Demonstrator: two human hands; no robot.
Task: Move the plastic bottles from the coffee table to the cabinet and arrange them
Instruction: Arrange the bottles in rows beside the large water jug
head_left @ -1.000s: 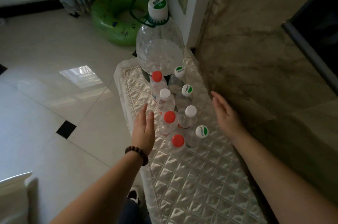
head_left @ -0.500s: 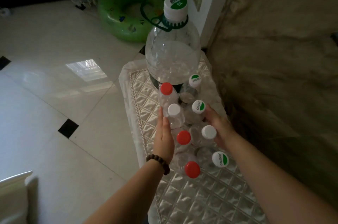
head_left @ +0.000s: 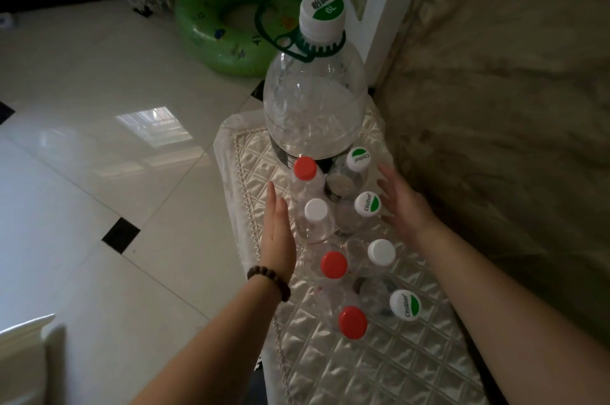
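Several small clear plastic bottles stand upright in two rows on the cabinet's quilted satin cover [head_left: 389,365], with red caps [head_left: 333,265], white caps [head_left: 316,209] and green-and-white caps [head_left: 367,203]. A big clear 6L bottle [head_left: 315,110] with a green handle stands behind them. My left hand [head_left: 278,236] is flat and open just left of the rows, fingers together, close to the white-capped bottle. My right hand [head_left: 403,203] is open on the right side, a small gap from the green-capped bottles. Neither hand holds anything.
A marble wall [head_left: 495,107] runs close along the cabinet's right side. A green inflatable swim ring [head_left: 211,24] lies on the tiled floor [head_left: 99,157] beyond, near curtains. The floor drops away left of the cabinet edge.
Both hands had pressed in against the bottle rows; now they have drawn slightly apart from them and slid further along toward the big bottle. The camera has moved closer.
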